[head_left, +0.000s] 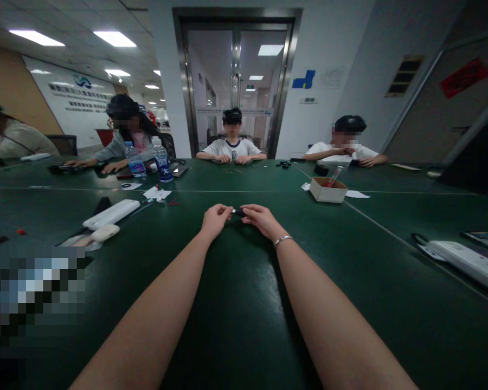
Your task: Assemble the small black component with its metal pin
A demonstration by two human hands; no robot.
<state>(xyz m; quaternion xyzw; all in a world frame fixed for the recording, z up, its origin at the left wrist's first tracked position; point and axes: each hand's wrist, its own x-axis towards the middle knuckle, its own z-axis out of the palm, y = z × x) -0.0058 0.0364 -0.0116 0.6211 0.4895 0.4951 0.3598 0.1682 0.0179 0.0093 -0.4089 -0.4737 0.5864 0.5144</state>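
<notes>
My left hand [216,221] and my right hand [262,219] meet over the middle of the green table [236,303]. Between their fingertips is a small black stick-like piece with a silver end [238,213]; its exact kind is too small to make out. The fingers of my left hand pinch the silver end. My right hand closes on the black end, partly covering it. A silver bracelet [283,240] circles my right wrist.
Left of my hands lie a white power strip [111,214], paper scraps [157,194] and two bottles [162,162]. An open cardboard box [327,190] stands ahead to the right. Another power strip [467,260] lies far right. Several people sit around the table.
</notes>
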